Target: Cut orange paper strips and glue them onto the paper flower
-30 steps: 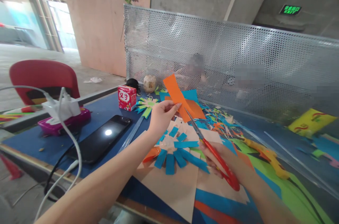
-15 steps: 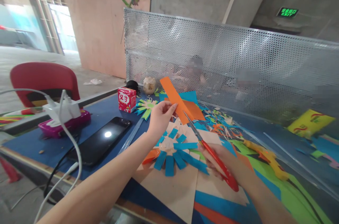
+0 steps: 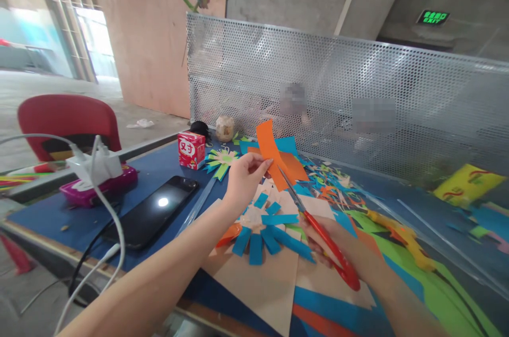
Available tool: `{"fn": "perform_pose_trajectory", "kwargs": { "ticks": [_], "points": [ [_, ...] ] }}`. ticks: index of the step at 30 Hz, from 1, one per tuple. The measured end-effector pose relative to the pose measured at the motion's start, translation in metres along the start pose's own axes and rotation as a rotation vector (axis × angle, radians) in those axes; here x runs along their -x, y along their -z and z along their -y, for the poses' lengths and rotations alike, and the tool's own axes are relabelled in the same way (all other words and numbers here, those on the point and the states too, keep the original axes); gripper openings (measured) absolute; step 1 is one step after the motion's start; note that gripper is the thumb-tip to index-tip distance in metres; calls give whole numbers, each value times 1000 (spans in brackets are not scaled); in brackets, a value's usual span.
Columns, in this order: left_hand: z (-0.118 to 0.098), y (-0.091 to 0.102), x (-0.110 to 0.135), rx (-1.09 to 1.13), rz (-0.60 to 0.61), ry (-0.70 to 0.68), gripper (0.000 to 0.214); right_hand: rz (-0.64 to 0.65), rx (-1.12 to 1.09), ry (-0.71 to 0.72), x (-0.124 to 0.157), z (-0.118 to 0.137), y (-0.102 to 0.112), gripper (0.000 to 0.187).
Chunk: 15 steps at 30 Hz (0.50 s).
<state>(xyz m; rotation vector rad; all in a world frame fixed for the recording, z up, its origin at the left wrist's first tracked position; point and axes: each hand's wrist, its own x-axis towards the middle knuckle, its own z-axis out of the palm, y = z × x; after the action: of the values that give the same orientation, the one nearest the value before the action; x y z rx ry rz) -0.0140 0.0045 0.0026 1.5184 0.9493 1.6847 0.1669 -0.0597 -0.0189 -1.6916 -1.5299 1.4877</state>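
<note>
Orange paper strip (image 3: 271, 152) pinched upright by the left hand (image 3: 244, 180), red-handled scissors (image 3: 320, 234) gripped in the right hand (image 3: 345, 252), blades met at the strip's lower edge, blue paper flower (image 3: 264, 225) laid beneath on beige sheets (image 3: 262, 278), phone (image 3: 153, 210) lying left on the blue table (image 3: 159, 167).

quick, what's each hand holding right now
left hand: closed, fingers pinching the orange paper strip
right hand: closed on the red scissors, blades at the strip
</note>
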Motion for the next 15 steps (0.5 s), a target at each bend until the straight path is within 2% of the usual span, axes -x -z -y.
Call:
{"fn": "perform_pose_trajectory", "kwargs": {
  "ticks": [10, 15],
  "points": [
    [3, 0, 0, 43, 2, 45, 18, 65, -75, 9, -3, -7, 1, 27],
    [2, -2, 1, 40, 8, 68, 20, 66, -45, 84, -2, -9, 2, 32]
  ]
}}
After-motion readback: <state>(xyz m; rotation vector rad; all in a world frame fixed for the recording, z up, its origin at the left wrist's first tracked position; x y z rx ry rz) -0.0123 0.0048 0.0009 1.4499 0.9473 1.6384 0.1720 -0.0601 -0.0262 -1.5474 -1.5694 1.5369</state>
